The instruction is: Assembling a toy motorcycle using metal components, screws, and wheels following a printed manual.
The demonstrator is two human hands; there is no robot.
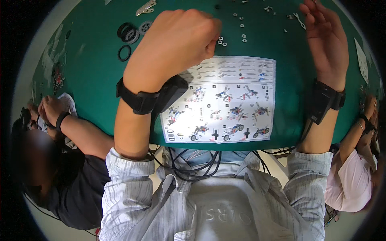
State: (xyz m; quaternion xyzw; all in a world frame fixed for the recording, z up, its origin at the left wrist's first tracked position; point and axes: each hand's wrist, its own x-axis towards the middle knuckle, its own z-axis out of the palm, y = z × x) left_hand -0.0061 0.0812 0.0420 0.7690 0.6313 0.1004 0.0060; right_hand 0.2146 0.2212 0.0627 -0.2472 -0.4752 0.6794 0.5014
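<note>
My left hand (177, 38) is over the table with its back up and its fingers curled under; whatever they hold is hidden. Beside its fingertips lie several small silver nuts (224, 44). At the far right, my right hand (327, 40) is raised with its fingertips together at the picture's upper edge, around something small that I cannot make out. A small metal wrench (299, 21) lies just left of it. Between my forearms, near the table's front edge, is a printed assembly sheet (219, 100) with pictures of a model motorcycle, partly covered by my left wrist.
Black rubber tyres (124, 52) and grey spoked wheels (144, 27) lie left of my left hand, with perforated metal strips (145, 7) beyond. More nuts (242, 25) and small hardware lie at the back. Black cables (193, 168) hang before me. People sit at both sides.
</note>
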